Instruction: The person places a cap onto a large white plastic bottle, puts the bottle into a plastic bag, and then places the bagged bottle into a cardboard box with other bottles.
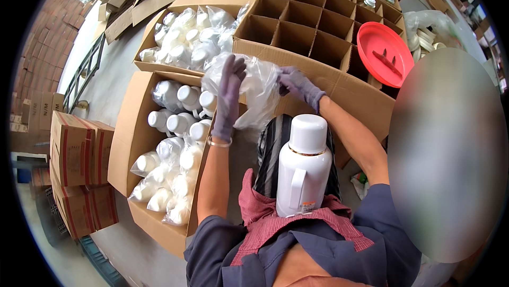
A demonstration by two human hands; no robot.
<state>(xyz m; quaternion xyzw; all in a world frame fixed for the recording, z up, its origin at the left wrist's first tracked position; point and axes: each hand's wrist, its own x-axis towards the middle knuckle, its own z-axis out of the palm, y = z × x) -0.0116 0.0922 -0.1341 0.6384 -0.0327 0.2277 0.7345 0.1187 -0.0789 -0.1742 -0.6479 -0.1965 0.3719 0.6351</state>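
Observation:
A clear plastic bag (259, 88) hangs crumpled between my two gloved hands. My right hand (299, 85) has its fingers closed on the bag's right edge. On the bag's left side, my left hand (229, 101) is upright with its fingers stretched out, touching the film. A white thermos flask (301, 175) with a white cup lid and side handle stands upright in my lap, against a red checked apron (265, 234). To the left, an open carton (124, 133) holds several white flasks, some wrapped in clear bags.
Another carton of bagged flasks (185, 35) stands beyond it. Ahead is a large divided carton (318, 69) with bottle-like tops in its far cells and a red plastic tray (386, 53) on its right side. Stacked boxes (79, 170) stand far left. A blurred shape covers the right.

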